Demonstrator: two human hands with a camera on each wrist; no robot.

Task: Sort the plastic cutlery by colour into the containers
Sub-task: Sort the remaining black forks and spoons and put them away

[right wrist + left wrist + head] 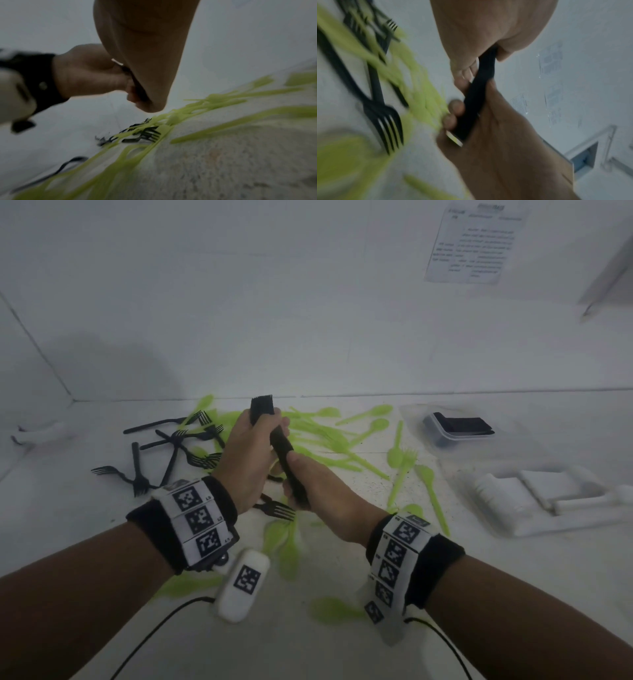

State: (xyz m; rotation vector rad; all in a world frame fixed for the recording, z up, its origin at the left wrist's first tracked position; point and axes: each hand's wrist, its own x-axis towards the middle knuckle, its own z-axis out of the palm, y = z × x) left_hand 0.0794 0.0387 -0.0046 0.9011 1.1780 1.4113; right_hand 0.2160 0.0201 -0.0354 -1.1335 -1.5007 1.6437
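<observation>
Black plastic forks, stacked into a tight bundle (281,445), are held above the white table (342,628), the left hand (251,453) wrapped round the upper part and the right hand (317,491) clasping the lower end. More loose black forks (164,453) lie scattered to the left, tangled at their edge with the lime-green plastic spoons and forks (342,446) spread across the middle. A clear plastic container (455,428) at the far right already holds what looks like a dark stack, though blur makes that uncertain; a white tray (513,529) sits nearer. To do this step well, I would square the handles against both palms so the tines nest, keep both grips firm while carrying, and lower the bundle flat into the clear container, not drop it, so it does not fan apart.
</observation>
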